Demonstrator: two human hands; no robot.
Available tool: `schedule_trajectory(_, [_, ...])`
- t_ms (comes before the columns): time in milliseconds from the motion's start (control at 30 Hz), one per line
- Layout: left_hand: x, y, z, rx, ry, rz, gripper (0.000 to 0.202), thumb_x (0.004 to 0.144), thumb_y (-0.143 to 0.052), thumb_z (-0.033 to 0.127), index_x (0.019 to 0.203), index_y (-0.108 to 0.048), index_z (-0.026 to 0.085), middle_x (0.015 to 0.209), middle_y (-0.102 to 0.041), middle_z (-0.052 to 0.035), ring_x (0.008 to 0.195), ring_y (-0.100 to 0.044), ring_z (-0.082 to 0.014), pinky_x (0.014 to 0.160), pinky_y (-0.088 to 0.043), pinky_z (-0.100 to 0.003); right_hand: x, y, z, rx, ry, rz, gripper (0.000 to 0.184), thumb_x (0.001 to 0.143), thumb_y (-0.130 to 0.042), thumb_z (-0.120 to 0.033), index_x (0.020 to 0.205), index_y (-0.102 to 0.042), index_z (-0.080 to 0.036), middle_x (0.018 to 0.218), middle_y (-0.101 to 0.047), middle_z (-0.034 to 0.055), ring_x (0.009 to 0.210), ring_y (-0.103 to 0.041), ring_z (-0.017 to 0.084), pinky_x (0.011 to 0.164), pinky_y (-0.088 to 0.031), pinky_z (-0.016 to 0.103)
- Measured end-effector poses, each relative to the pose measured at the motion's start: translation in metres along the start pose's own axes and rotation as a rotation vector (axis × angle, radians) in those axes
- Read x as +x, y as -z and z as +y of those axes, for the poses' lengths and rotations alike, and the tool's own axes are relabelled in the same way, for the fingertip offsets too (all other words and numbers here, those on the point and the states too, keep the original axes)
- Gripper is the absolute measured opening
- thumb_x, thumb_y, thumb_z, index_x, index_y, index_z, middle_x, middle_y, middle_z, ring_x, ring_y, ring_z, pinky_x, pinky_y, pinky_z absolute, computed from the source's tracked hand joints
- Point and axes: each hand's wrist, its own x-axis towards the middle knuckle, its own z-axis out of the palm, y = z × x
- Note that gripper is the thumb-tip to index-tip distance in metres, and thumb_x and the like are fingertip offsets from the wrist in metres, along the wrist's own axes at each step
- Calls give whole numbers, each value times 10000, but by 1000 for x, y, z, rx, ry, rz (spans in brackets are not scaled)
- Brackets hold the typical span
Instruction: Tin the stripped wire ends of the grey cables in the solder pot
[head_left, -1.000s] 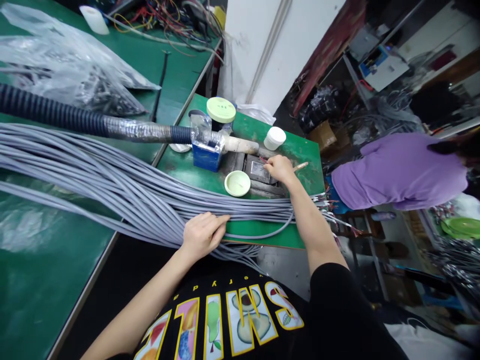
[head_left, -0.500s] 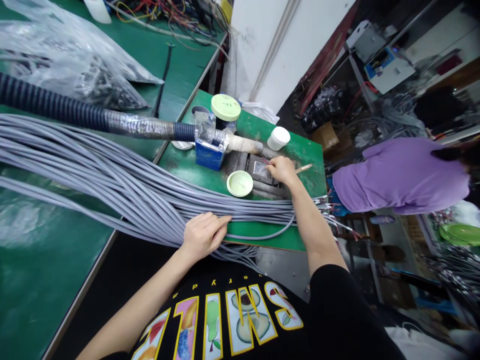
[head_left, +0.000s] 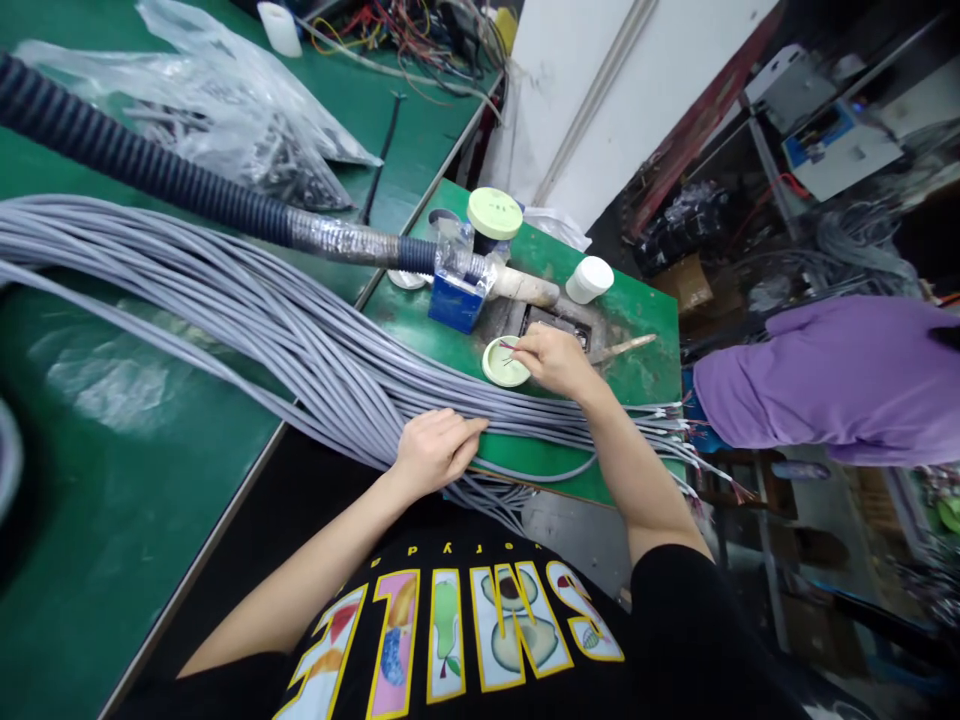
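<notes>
My right hand [head_left: 553, 358] is closed in a pinch on thin dark and reddish wires [head_left: 509, 348]. Their tips are over the pale green dish [head_left: 501, 376], at its inside; whether they touch the bottom I cannot tell. Behind that hand is a dark block with a rectangular recess [head_left: 559, 325], partly covered by the fingers. My left hand [head_left: 439, 450] lies over the bundle of grey cables [head_left: 360, 375], fingers curled on it and the index finger stretched to the right. Beyond my right forearm, the cables end in stripped, coloured wires [head_left: 701, 455].
A ribbed hose [head_left: 225, 205] ends in a whitish nozzle [head_left: 529, 287] beside a blue box [head_left: 455, 302]. Around the block are a white tub [head_left: 589, 279], a lidded jar [head_left: 494, 213] and a wooden stick [head_left: 628, 346]. At right stands a person in purple [head_left: 832, 380].
My right hand has moved with the wires from the metal-filled recess of the block to the pale green dish. My left hand stays on the cables. The whole view has shifted.
</notes>
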Motion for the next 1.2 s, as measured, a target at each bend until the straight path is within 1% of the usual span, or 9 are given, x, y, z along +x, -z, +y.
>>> schedule_trajectory(133, [0,0,0,-12,-1,9,175,852,-502,153,962,-638,164,601,-603,10,568,-529,-120,565,-379,-268,4,-8,-5,-68,17,-34,309,913,-428,-295,884,-717,-192,909,-622,61,779,-551,164,653,-331,266])
schedule_trajectory(233, [0,0,0,-11,3,7,179,855,-498,157,966,-638,169,611,-609,9,572,-533,-121,567,-381,-271,5,-12,-8,-127,-7,-72,316,916,-417,-300,884,-709,-186,943,-626,71,777,-559,173,635,-327,277])
schedule_trajectory(400, [0,0,0,2,3,4,167,855,-507,157,961,-636,166,612,-610,12,573,-527,-119,568,-382,-268,2,-8,-10,-153,-31,-69,322,910,-421,-315,893,-705,-164,955,-630,83,778,-562,180,632,-330,281])
schedule_trajectory(533, [-1,0,0,14,9,-12,172,855,-506,159,962,-640,166,602,-602,12,572,-531,-121,561,-378,-271,-5,6,8,-59,-61,56,315,899,-434,-303,863,-716,-167,883,-634,68,795,-563,173,662,-346,274])
schedule_trajectory(600, [-1,0,0,14,13,-16,182,859,-495,164,966,-641,173,596,-599,12,570,-537,-120,557,-374,-271,-7,11,25,-52,-149,128,320,891,-442,-307,839,-723,-163,854,-636,68,784,-560,175,669,-349,279])
schedule_trajectory(667, [-2,-1,0,8,15,-16,191,859,-489,166,975,-641,178,593,-597,12,570,-543,-119,558,-372,-270,-6,11,42,-82,-261,162,315,878,-457,-310,829,-730,-159,843,-643,75,777,-559,184,670,-351,287])
schedule_trajectory(767, [-1,0,-1,-1,18,-12,198,856,-492,164,989,-639,176,587,-588,12,569,-539,-121,565,-376,-268,-2,2,64,-120,-393,142,302,861,-477,-314,851,-741,-169,871,-663,81,803,-569,197,679,-360,292])
schedule_trajectory(867, [-1,0,-1,-8,9,0,191,853,-500,158,984,-638,169,574,-572,15,559,-522,-121,563,-370,-266,3,-8,75,-130,-453,103,303,857,-478,-320,884,-746,-182,920,-682,82,842,-583,205,706,-380,290])
schedule_trajectory(1200, [-1,1,0,-20,16,-12,201,846,-513,138,1002,-637,162,571,-565,16,561,-506,-120,576,-368,-261,9,-21,79,-132,-502,39,324,856,-472,-342,964,-737,-190,1018,-690,102,901,-608,229,710,-392,295])
